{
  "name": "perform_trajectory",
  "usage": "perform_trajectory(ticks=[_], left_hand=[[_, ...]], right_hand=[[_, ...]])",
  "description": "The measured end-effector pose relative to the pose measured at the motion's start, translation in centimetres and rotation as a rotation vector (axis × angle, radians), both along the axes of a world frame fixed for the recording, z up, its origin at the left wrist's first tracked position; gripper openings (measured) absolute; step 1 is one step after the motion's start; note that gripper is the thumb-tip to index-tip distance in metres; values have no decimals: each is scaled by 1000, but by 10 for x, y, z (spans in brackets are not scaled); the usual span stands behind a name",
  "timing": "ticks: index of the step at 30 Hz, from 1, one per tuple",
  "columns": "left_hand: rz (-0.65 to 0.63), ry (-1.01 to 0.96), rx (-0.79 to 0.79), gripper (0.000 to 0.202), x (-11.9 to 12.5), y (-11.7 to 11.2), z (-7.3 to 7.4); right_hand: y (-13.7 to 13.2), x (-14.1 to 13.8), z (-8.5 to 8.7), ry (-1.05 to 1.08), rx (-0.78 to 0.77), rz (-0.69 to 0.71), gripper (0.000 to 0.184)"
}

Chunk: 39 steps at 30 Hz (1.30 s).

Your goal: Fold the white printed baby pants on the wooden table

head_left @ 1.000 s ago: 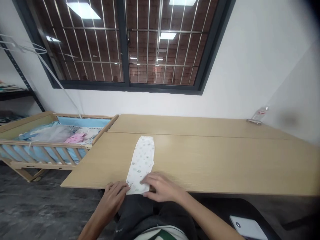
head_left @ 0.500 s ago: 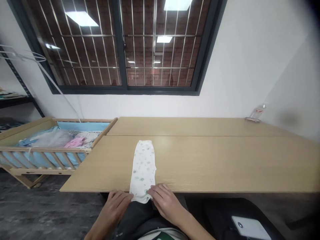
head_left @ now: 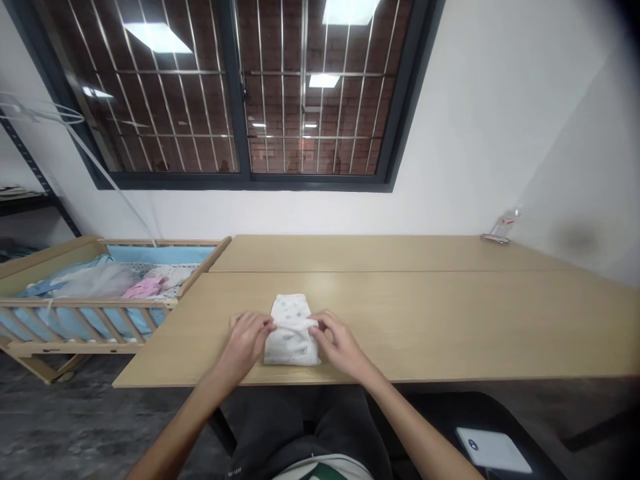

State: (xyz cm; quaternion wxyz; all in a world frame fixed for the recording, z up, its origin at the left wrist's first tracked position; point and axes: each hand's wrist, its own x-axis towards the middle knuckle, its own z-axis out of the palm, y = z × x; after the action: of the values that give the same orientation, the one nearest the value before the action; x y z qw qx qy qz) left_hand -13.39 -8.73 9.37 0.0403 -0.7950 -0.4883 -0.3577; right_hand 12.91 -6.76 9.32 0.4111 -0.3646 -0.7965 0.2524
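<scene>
My left grip (head_left: 246, 339) and right grip (head_left: 341, 341) pinched the upper layer of the white cloth (head_left: 293, 347), doubled over on the bench (head_left: 430, 327). Judged: uneven release risked skewing the limp fold.

Barred window (head_left: 236, 93), white wall (head_left: 480, 120)
A wooden cot (head_left: 90, 303) stands beside the pale worktop (head_left: 425, 320); the dark floor (head_left: 100, 427) seems wood-patterned, though blurred.
</scene>
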Motion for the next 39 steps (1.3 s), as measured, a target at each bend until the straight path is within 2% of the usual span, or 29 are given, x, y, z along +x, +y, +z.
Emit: perform_trajectory(ticks=[3,5,8,11,14,18,21,24,27,29,33,39], left_hand=[[141,77,-182,28,12,51,23],[211,137,-280,31,20,83,30],[260,185,-358,29,31,122,25],[299,228,-420,24,41,139,13],[344,245,-399,30,52,125,2],[345,260,-335,43,71,66,-18],[332,265,-234,51,92,15,-45],[391,268,-156,55,109,-17,-75],[422,248,-146,53,116,-27,-93],[417,227,-163,53,116,-26,-97],[402,217,-205,49,114,-24,-95],[405,202,-223,55,113,-25,-93]], right_hand=[[60,-10,-7,23,10,-50,25],[97,-16,-17,44,-45,-74,23],[139,-23,-38,27,-154,-210,21],[160,-26,-58,-67,-200,-291,19],[165,-24,-67,-96,-198,-291,19],[151,-21,-58,-93,-68,-257,40],[123,-28,-41,-203,81,-32,47],[87,-41,-29,-375,118,301,51],[62,-51,-30,-488,80,554,51],[58,-53,-36,-537,9,596,50],[79,-51,-47,-606,-81,494,50],[135,-47,-54,-709,-25,372,56]])
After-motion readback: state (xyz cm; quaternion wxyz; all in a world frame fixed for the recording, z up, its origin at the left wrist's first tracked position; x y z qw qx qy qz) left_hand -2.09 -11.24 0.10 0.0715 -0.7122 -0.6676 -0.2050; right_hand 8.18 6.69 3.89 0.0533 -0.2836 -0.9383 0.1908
